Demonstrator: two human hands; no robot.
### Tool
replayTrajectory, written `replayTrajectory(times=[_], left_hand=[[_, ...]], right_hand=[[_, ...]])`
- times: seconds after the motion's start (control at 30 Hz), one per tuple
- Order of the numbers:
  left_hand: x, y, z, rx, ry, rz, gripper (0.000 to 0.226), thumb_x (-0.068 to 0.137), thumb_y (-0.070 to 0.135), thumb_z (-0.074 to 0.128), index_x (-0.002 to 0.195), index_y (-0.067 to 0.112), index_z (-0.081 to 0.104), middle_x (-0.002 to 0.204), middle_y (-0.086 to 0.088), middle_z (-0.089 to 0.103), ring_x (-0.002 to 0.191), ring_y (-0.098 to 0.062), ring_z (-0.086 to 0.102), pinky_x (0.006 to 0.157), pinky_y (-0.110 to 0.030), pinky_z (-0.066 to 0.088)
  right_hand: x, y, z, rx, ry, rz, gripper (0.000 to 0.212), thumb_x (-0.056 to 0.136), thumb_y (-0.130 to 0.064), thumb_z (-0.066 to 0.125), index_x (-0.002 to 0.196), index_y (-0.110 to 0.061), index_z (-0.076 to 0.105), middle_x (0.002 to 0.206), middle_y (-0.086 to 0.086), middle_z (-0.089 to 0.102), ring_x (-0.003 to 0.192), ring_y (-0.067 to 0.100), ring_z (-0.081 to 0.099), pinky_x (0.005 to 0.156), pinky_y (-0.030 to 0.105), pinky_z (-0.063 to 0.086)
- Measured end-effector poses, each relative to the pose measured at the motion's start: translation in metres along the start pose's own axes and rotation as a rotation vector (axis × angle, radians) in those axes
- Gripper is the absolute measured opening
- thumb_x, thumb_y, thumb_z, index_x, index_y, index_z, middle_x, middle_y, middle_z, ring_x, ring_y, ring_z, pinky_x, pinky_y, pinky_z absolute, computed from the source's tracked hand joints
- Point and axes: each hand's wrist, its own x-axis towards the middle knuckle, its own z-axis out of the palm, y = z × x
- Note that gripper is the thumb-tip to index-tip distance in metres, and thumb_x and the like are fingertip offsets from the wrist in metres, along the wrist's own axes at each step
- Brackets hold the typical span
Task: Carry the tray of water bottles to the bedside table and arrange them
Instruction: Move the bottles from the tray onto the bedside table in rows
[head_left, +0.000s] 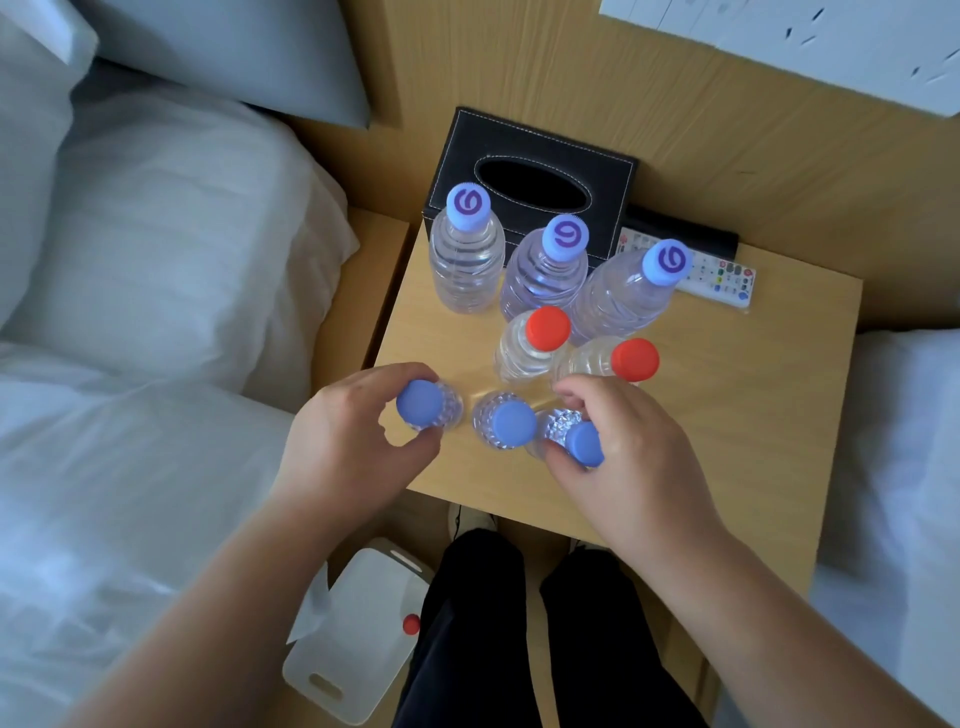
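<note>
Clear ribbed bottles (467, 270), wooden table (727, 405)

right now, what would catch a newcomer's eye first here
Eight capped water bottles crowd the bedside table: three tall ones with swirl-marked caps at the back, two red-capped, three plain blue-capped nearest. The left hand and right hand each grip an outer blue-capped bottle. A black tissue box stands behind.

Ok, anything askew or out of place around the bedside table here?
One red-capped bottle still sits in the white tray on the floor. The right hand holds a blue-capped bottle tilted; the others stand upright.
</note>
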Motion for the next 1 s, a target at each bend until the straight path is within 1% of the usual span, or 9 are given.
replayTrajectory(times=[0.07,0.13,0.23,0.3,0.4,0.7,0.77,0.87,1.0], left_hand=[[-0.001,0.001,0.003,0.002,0.017,-0.003,0.039,0.07,0.016,0.08,0.106,0.026,0.068,0.093,0.016,0.069,0.075,-0.014,0.058,0.059,-0.035,0.056],[-0.002,0.002,0.004,0.011,0.031,-0.004,0.04,0.069,0.015,0.079,0.107,0.026,0.067,0.092,0.016,0.067,0.074,-0.014,0.057,0.06,-0.035,0.056],[-0.001,0.003,0.006,0.032,0.039,0.0,0.045,0.068,0.014,0.079,0.111,0.025,0.067,0.096,0.016,0.066,0.076,-0.011,0.055,0.062,-0.034,0.055],[0.0,0.004,0.006,0.032,0.04,-0.01,0.05,0.068,0.013,0.08,0.115,0.023,0.066,0.101,0.013,0.067,0.078,-0.01,0.054,0.066,-0.033,0.056],[0.003,0.005,0.006,0.019,0.036,-0.029,0.054,0.069,0.013,0.079,0.119,0.024,0.064,0.104,0.01,0.068,0.079,-0.012,0.054,0.067,-0.036,0.056],[0.001,0.006,0.01,-0.002,0.06,-0.005,0.045,0.067,0.01,0.077,0.107,0.022,0.061,0.097,0.011,0.067,0.079,-0.016,0.058,0.062,-0.038,0.055],[-0.001,0.005,0.011,-0.006,0.066,0.002,0.045,0.067,0.01,0.077,0.107,0.022,0.061,0.097,0.011,0.067,0.079,-0.015,0.057,0.061,-0.034,0.054],[-0.003,0.003,0.012,-0.022,0.07,-0.023,0.047,0.067,0.011,0.077,0.108,0.025,0.059,0.097,0.016,0.065,0.078,-0.009,0.055,0.063,-0.019,0.049],[-0.003,0.003,0.012,-0.053,0.065,-0.059,0.047,0.068,0.01,0.077,0.109,0.024,0.061,0.098,0.014,0.067,0.08,-0.011,0.059,0.067,-0.014,0.049]], right_hand=[[-0.003,0.002,0.0,-0.018,0.014,0.0,0.052,0.061,-0.011,0.091,0.107,-0.013,0.065,0.095,-0.002,0.068,0.085,0.023,0.064,0.07,0.029,0.048],[-0.007,0.004,-0.001,-0.036,0.03,0.02,0.05,0.061,-0.013,0.091,0.102,-0.015,0.064,0.092,-0.004,0.068,0.078,0.019,0.062,0.062,0.027,0.046],[-0.011,0.005,0.001,-0.025,0.05,0.032,0.055,0.059,-0.01,0.092,0.096,-0.02,0.052,0.083,-0.005,0.065,0.068,0.014,0.056,0.055,0.022,0.037],[-0.011,0.005,0.001,-0.012,0.058,0.043,0.057,0.058,-0.009,0.092,0.093,-0.019,0.048,0.08,-0.004,0.064,0.064,0.018,0.057,0.053,0.023,0.038],[-0.008,0.004,-0.001,-0.04,0.066,0.065,0.049,0.059,-0.006,0.091,0.085,-0.012,0.05,0.066,-0.001,0.058,0.051,0.024,0.052,0.047,0.024,0.037],[-0.008,-0.001,-0.003,-0.054,0.06,0.093,0.042,0.059,-0.004,0.089,0.08,-0.007,0.053,0.058,0.004,0.055,0.046,0.029,0.05,0.041,0.03,0.042],[-0.009,-0.001,-0.003,-0.054,0.059,0.106,0.042,0.06,-0.005,0.089,0.081,-0.008,0.053,0.06,0.003,0.056,0.048,0.03,0.051,0.041,0.032,0.044],[-0.011,-0.001,-0.002,-0.065,0.059,0.101,0.042,0.059,-0.004,0.089,0.082,-0.008,0.054,0.064,0.003,0.058,0.051,0.03,0.054,0.042,0.034,0.046],[-0.013,0.002,0.0,-0.062,0.046,0.101,0.043,0.059,-0.007,0.09,0.084,-0.01,0.055,0.069,-0.002,0.058,0.055,0.022,0.05,0.048,0.028,0.039]])
